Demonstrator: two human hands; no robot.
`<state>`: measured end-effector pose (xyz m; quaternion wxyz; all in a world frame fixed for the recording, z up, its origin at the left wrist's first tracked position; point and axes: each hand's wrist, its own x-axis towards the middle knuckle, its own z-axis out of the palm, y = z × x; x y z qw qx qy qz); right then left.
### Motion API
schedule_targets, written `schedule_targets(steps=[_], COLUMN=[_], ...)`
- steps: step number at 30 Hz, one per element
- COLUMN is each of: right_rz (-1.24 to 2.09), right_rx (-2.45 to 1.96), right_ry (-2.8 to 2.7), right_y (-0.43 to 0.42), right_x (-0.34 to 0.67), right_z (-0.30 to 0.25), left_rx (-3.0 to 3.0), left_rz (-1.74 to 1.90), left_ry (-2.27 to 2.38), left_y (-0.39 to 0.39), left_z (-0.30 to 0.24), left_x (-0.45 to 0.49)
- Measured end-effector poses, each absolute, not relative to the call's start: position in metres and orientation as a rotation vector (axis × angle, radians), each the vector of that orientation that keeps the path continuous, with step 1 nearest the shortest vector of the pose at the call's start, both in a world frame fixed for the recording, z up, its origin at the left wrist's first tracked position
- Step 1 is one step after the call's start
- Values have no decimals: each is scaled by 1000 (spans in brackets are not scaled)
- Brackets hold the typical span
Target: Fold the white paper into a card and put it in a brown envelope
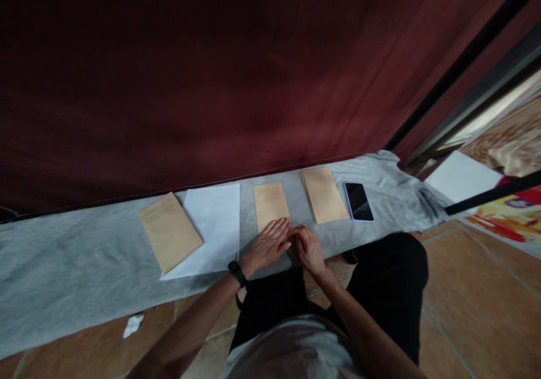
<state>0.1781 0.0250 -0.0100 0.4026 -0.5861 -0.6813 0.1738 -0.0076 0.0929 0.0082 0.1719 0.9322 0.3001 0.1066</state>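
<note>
A small brown envelope (271, 201) lies on the grey cloth in front of me. My left hand (270, 245), with a black band on the wrist, rests flat over its near end, fingers stretched out. Just right of that, my right hand (308, 248) is closed, its fingers curled beside the envelope's near right corner. What those fingers hold, if anything, is hidden. A stack of brown envelopes (325, 196) lies farther right. On the left, another brown envelope (171, 232) lies at an angle, partly over white sheets of paper (217, 215).
A phone (359, 201) lies right of the stack. The narrow surface under the grey cloth (84, 261) runs along a dark red panel (211, 86). Black bars (460, 63) stand at the right. A crumpled white scrap (133, 325) lies on the tiled floor (477, 294).
</note>
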Motion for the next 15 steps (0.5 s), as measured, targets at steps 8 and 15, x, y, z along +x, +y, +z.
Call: schedule_targets(steps=[8,15], right_rz=[381,268], right_rx=[-1471,-1424], right_ry=[-1833,-1915], right_y=[26,23], right_x=[178,178], right_z=[-9,-10], left_rx=[2558,2503], left_rz=[344,375], left_ry=[818,866], left_y=[67,84], left_z=[10,19], left_x=[-22,-22])
